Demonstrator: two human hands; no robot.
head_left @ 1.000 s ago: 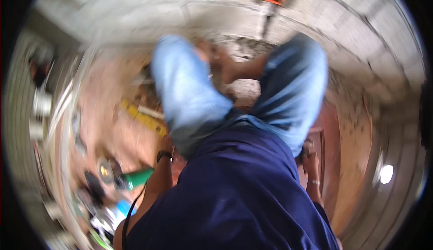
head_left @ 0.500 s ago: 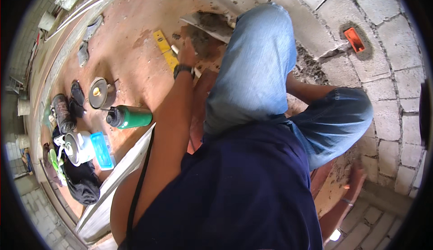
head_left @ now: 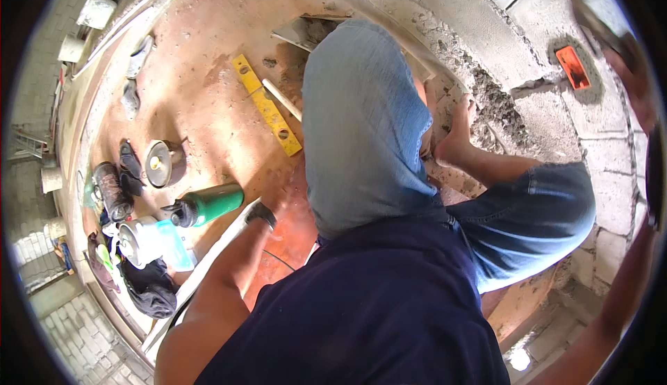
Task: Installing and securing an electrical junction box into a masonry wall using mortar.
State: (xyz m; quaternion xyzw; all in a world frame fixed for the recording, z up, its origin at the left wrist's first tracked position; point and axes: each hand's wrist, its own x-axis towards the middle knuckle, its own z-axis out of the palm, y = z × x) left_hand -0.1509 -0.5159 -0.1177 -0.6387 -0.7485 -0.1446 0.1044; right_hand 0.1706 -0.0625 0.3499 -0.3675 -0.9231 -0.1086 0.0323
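My left hand [head_left: 281, 199] is low over a reddish board [head_left: 281, 267] beside my bent leg, and its fingers are smeared by motion. Above it on the floor lies a yellow spirit level [head_left: 267, 107], with a pale wooden handle [head_left: 281, 99] beside it that runs behind my knee. At the far right rim my right hand [head_left: 631, 86] is raised by the block wall. It grips a long grey-brown tool [head_left: 601, 27], whose kind I cannot make out, close to the wall face. An orange electrical box [head_left: 573, 67] sits in the wall nearby, ringed with grey mortar.
To my left stand a green bottle [head_left: 212, 204], a round pot [head_left: 160, 164], a white jug [head_left: 137, 242] and a black bag [head_left: 149, 291]. A pair of shoes [head_left: 135, 72] lies farther off. Broken mortar [head_left: 493, 114] fills a gap along the wall's foot by my bare foot.
My left hand has drawn back from the spirit level toward my body. My right hand has risen from low beside me to the wall at the far right, and my view has shifted slightly.
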